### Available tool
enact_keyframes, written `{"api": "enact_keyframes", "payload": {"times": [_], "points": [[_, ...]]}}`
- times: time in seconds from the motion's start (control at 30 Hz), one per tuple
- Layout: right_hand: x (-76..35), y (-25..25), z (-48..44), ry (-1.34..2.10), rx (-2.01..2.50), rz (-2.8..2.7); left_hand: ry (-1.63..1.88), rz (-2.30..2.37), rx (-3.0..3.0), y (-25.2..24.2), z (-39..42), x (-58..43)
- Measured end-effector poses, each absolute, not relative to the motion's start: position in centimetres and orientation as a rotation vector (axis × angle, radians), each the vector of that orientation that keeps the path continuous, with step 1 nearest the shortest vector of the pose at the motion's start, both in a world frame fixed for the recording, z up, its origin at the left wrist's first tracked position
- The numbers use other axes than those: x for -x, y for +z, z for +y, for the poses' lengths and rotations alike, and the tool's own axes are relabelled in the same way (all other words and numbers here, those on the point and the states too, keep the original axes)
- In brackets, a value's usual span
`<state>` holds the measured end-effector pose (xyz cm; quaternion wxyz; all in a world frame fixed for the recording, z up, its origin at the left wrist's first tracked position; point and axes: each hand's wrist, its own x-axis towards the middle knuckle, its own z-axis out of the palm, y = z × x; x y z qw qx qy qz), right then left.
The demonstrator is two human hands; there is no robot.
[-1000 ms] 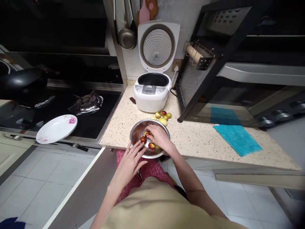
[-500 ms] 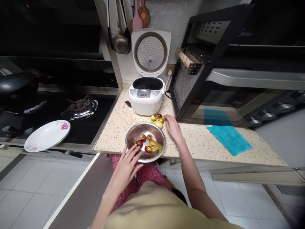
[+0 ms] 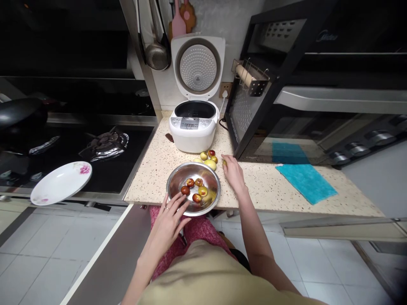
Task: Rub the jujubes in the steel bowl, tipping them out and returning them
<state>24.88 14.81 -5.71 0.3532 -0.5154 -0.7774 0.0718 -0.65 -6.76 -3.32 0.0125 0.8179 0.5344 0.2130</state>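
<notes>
A steel bowl sits at the counter's front edge with several red and yellow-green jujubes inside. My left hand has its fingers spread over the bowl's near left rim and holds nothing. To the right of the bowl, my right hand is closed, and a greenish jujube peeks out at its fingertips. Between the bowl and the rice cooker lie more jujubes, red and green, beside larger pale yellow fruits.
Behind the fruit stands a white rice cooker, lid raised. A black-framed rack with an oven rises on the right, near a turquoise cloth. A floral plate juts over the stove's front edge at left.
My right hand has drawn slightly away from the loose fruit, to the right, with a greenish jujube now in its fingers. My left hand stays at the bowl's rim.
</notes>
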Motion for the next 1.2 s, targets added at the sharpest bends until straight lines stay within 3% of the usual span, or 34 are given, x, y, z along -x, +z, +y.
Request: {"api": "enact_keyframes", "payload": {"times": [0.27, 0.63, 1.2], "points": [[-25.4, -6.0, 13.1, 0.322, 1.353, -1.933, 0.646, 1.672, -2.562, -3.2, -6.8, 0.6], [-22.9, 0.1, 5.4, 0.622, 1.013, -1.849, 0.585, 1.679, -2.506, -2.4, -7.0, 0.1], [-17.4, -2.0, 3.6, 0.953, 0.811, -2.247, 0.847, 1.782, -2.346, -2.6, -7.8, 0.4]]}}
